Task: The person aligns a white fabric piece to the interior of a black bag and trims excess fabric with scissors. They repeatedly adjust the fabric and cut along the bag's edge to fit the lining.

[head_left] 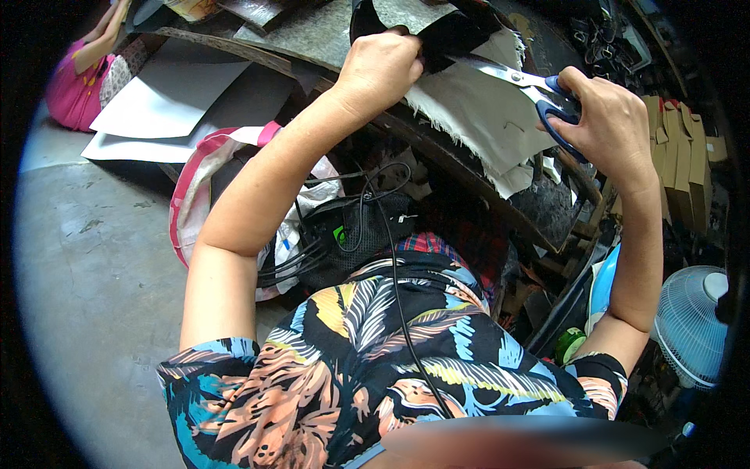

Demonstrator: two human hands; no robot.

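My left hand [381, 69] is closed on a piece of shiny black sheet material [453, 39] above the workbench. My right hand [605, 117] grips a pair of scissors [522, 76] by its dark blue handles. The metal blades point left and reach the black sheet's edge; their tips are partly hidden by it. Below the scissors, a whitish cloth [476, 109] with frayed edges hangs over the front of the bench.
White sheets [168, 98] lie left on the bench [312, 31]. Below are a pink-rimmed white bag [187, 195] and a black mesh bag [351, 234] with cables. Cardboard boxes [680, 156] and a fan [691, 324] stand at right. A person in pink [70, 90] is far left.
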